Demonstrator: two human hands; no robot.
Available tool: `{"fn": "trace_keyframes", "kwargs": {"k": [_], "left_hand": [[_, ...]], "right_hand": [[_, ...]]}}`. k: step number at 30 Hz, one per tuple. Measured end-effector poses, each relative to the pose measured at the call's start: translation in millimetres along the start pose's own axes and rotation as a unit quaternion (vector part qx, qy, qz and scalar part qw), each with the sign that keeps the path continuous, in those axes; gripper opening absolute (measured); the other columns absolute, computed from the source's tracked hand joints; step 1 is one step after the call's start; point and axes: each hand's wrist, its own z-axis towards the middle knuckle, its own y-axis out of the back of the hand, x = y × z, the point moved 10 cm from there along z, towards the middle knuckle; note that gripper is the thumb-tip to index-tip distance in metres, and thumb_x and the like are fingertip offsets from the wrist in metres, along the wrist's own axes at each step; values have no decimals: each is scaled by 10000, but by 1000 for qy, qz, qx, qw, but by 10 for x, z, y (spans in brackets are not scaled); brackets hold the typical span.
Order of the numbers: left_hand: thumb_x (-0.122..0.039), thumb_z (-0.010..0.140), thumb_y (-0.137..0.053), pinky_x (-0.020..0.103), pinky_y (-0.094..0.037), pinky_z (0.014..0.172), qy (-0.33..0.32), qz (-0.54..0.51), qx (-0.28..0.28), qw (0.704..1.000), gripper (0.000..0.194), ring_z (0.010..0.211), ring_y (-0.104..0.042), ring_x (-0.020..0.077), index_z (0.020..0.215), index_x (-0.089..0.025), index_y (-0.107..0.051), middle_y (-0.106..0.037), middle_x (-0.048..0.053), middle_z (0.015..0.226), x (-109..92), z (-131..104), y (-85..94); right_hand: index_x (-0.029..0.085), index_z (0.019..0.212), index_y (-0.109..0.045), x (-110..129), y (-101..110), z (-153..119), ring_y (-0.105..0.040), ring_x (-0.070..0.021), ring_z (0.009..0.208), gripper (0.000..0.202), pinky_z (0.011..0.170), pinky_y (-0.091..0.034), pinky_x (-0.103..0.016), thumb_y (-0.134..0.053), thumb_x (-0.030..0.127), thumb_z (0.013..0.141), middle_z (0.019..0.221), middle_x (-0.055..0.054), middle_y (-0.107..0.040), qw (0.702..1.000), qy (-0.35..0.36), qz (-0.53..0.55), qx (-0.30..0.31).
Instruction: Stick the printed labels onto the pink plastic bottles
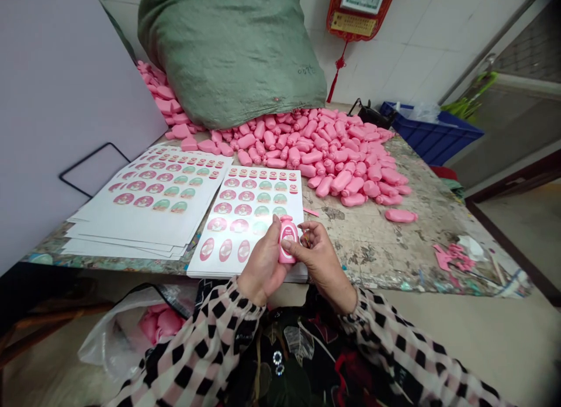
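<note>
A small pink bottle [288, 256] with an oval label on its front stands upright between my hands, near the table's front edge. My left hand [264, 268] is wrapped round its left side and base. The thumb of my right hand [322, 261] presses on the label, while its other fingers curl at the bottle's right side. Beneath my hands lies a stack of sticker sheets [221, 234] with oval and round pink and green labels. More sticker sheets [144, 220] are fanned out at the left.
Many pink bottles [315, 141] are heaped at the back under a green sack [236, 56]. One bottle [401, 216] lies apart at the right, near pink scraps [453, 258]. A blue crate [433, 135] is beyond the table. An open plastic bag [109, 337] sits below its front edge.
</note>
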Motion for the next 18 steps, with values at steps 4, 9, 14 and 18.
{"fn": "trace_keyframes", "kwargs": {"k": [4,9,14,18], "left_hand": [[-530,818,-469,203,-424,480,19,98,27,995,380,559,-534,99,894,-165,-543,-534,-5,678,84,-76,-23],[-458,830,-501,194,-374,415,46,199,64,977,292,492,-488,89,958,-196,-508,-503,-26,644,54,-303,56],[-332,828,-544,262,-473,533,69,222,-6,973,347,658,-571,155,1139,-198,-474,-591,41,774,-236,-726,635],[-286,763,-629,270,-500,579,66,211,-125,967,405,649,-571,146,1141,-202,-512,-628,52,833,-541,-1126,1389]], "right_hand": [[246,930,-432,16,-78,39,-410,-65,467,389,420,-351,-189,-688,402,682,668,81,-480,999,-8,32,13],[213,863,-508,184,168,128,-499,-101,619,274,573,-419,-224,-633,415,727,750,35,-545,993,78,-94,8],[189,879,-630,616,1135,398,-558,-188,807,189,713,-414,-299,-524,317,788,879,-56,-622,837,190,-508,-69],[203,1110,-609,769,2112,675,-577,-236,849,354,640,-373,-316,-471,208,784,1138,-138,-575,650,96,-744,-123]]}}
